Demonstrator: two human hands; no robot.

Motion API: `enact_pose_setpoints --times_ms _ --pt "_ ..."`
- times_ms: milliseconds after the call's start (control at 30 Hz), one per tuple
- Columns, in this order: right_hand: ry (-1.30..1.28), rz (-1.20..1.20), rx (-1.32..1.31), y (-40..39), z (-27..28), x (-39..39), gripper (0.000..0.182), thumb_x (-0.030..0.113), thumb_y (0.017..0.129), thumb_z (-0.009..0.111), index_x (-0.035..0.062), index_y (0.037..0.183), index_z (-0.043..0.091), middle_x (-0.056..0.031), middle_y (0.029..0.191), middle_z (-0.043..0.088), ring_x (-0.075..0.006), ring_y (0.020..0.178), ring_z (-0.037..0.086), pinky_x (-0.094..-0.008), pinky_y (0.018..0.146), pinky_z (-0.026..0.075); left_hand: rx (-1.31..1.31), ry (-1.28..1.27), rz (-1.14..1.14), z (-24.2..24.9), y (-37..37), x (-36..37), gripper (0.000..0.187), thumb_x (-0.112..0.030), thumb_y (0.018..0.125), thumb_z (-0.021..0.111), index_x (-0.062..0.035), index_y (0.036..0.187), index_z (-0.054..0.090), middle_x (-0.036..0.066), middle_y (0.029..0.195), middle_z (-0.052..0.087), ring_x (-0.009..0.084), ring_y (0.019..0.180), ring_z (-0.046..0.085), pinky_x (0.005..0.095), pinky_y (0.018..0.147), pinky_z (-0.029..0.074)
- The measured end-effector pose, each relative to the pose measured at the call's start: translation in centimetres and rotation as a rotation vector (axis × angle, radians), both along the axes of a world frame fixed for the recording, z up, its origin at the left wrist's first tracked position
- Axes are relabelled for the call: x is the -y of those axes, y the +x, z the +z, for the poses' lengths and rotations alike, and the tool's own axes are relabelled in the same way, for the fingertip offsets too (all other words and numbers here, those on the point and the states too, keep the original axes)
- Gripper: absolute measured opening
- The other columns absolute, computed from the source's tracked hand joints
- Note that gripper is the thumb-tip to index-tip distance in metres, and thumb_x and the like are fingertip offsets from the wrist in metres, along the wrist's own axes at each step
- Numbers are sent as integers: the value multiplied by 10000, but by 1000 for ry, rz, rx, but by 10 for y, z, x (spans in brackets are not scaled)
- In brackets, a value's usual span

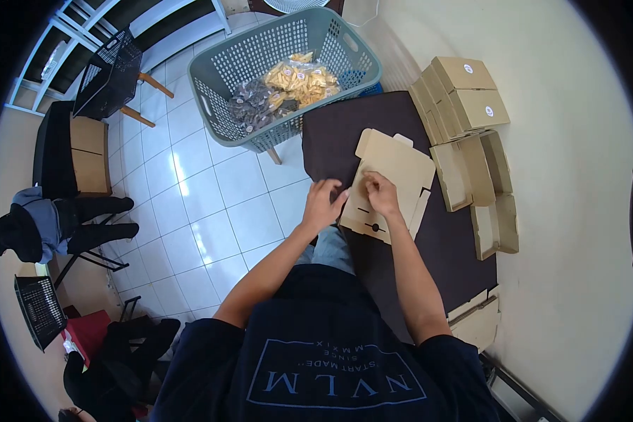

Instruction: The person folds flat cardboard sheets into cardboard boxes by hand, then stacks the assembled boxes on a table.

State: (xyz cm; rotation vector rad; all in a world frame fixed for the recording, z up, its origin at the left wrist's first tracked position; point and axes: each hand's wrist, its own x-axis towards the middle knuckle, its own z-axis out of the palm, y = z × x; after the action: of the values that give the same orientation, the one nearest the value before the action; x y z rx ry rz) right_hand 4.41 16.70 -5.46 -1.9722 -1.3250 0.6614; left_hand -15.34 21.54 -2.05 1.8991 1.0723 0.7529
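Observation:
A flat, unfolded brown cardboard box (pixel 399 169) with flaps and cut slots lies on the dark-covered table (pixel 443 253) in front of me. Above its middle is my right hand (pixel 382 195), fingers curled in; what they pinch, if anything, is hidden. My left hand (pixel 323 205) is at the cardboard's left edge, its thumb and fingers apart and nothing visible between them.
Behind the table stands a grey-green basket (pixel 221 133) of small packed bags (pixel 299 84). Folded boxes (pixel 464 91) and open box trays (pixel 464 172) line the wall side. Two other people (pixel 32 221) are at left, near black crates (pixel 42 309).

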Motion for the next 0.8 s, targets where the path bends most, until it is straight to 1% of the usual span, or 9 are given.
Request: enact_pose_setpoints --times_ms 33,100,133,200,267,433,533,633,800 --pt "-3 0 6 0 4 -3 282 78 941 581 92 1210 663 -143 967 717 -220 796 703 -330 722 575 -19 27 9 -3 10 -12 221 -168 869 715 -54 1055 681 120 945 635 327 901 578 431 864 443" --pt "-110 -91 -58 -5 13 -9 395 16 890 589 122 1267 643 -147 984 717 -261 861 699 -357 824 562 -38 40 26 -8 27 -25 249 -168 856 723 -69 1082 684 121 984 612 326 949 559 442 880 430" --pt "-110 -90 -56 -5 18 -17 395 16 890 589 122 1267 643 -147 984 717 -261 861 699 -357 824 562 -151 67 -16 -8 37 -34 304 -162 845 729 -94 1136 673 119 1049 576 323 1014 523 452 898 411" --pt "-177 -156 -74 -6 26 -28 446 15 846 586 97 1283 623 -184 1107 708 -342 1007 687 -397 933 532 -265 83 -61 -10 43 -46 366 -157 833 736 -119 1189 662 117 1114 540 321 1079 486 461 915 391" --pt "-180 -132 -59 -7 32 -39 425 16 841 599 89 1259 638 -181 1097 710 -338 995 690 -399 923 534 -353 29 -89 -11 38 -56 467 -156 827 743 -184 1278 624 106 1232 472 319 1172 411 468 936 365" --pt "-179 -46 -19 -10 28 -59 306 29 828 643 60 1126 707 -172 1026 712 -322 940 696 -403 872 542 -303 132 -109 -17 19 -48 539 -141 854 717 -253 1360 570 76 1193 476 287 1139 422 441 900 339" --pt "-123 -118 -122 -18 26 -55 219 40 830 660 49 1032 745 -166 950 700 -319 894 686 -405 832 544 -290 155 -115 -17 17 -47 521 -144 855 711 -256 1349 589 71 1196 481 288 1141 420 431 907 340" --pt "-3 -83 70 -33 28 -41 205 37 840 658 53 1019 756 -164 917 672 -327 846 677 -413 810 547 -231 210 -135 -24 13 -48 454 -142 857 701 -248 1295 643 71 1209 493 288 1154 424 423 911 347" --pt "63 46 333 -46 33 -24 324 -26 805 594 43 1083 746 -174 978 628 -358 938 632 -430 869 528 -253 291 -167 -27 8 -45 389 -157 869 677 -212 1254 686 82 1283 508 289 1191 434 420 914 355"
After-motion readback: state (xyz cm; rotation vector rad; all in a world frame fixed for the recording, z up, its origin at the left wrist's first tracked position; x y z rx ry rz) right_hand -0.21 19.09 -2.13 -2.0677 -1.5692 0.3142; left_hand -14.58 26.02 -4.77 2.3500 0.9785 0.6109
